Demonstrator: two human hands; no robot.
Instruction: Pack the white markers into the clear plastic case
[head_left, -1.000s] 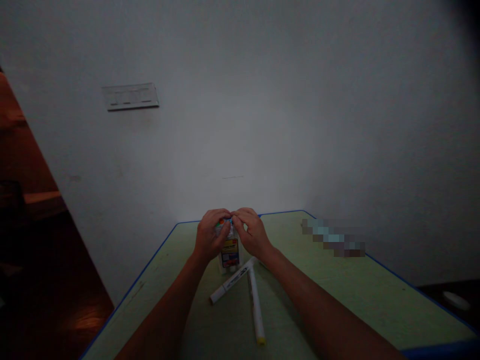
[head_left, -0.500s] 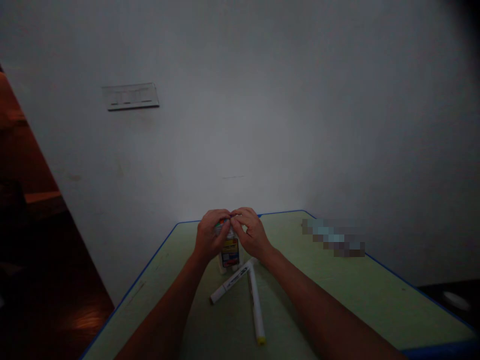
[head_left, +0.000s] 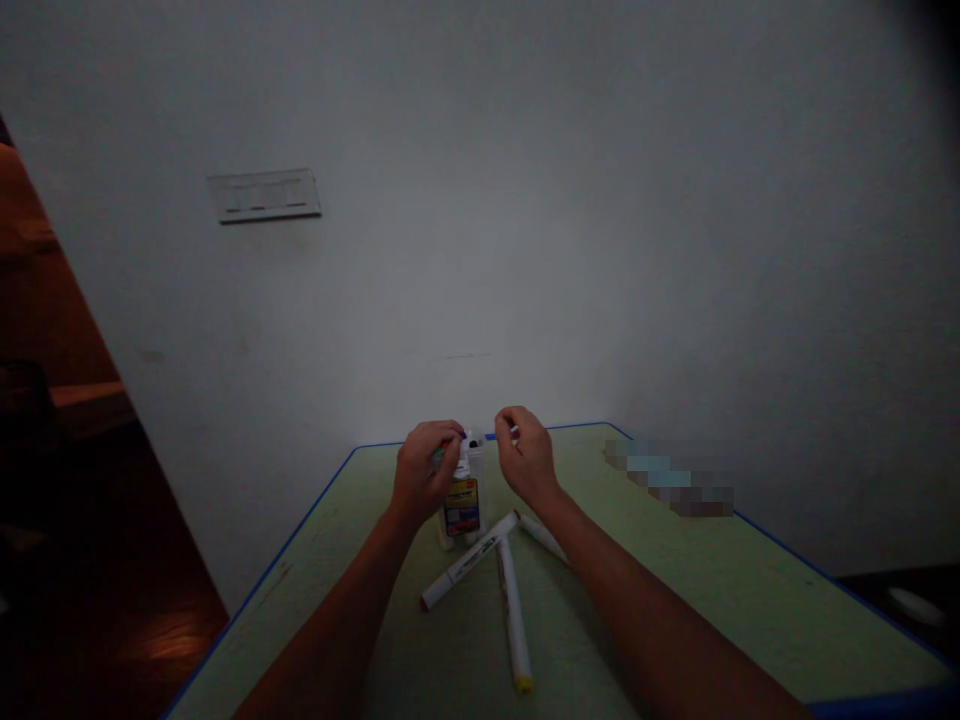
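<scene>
In the head view a clear plastic marker case (head_left: 461, 507) with a dark, yellow-banded label stands upright on the table. My left hand (head_left: 424, 468) is closed in front of its upper left side, pinching what looks like a white marker (head_left: 463, 462) with a purple end; the fingers hide much of it. To the right, my right hand (head_left: 528, 452) is raised and curled around a small purple piece, apparently a marker cap (head_left: 515, 433). Below the hands lie a white marker (head_left: 469, 562), a yellow-ended marker (head_left: 514, 625) and another marker (head_left: 545, 538) partly behind my right forearm.
The pale green table (head_left: 675, 590) has a blue edge and stands against a grey wall (head_left: 480, 250). A blurred-out object (head_left: 667, 480) lies near the table's right edge. A switch plate (head_left: 264, 195) is on the wall, and a dark doorway opens at left.
My hands were together above the case; my right hand has moved away to the right with the small purple piece. My left hand has barely moved. The third marker now shows more.
</scene>
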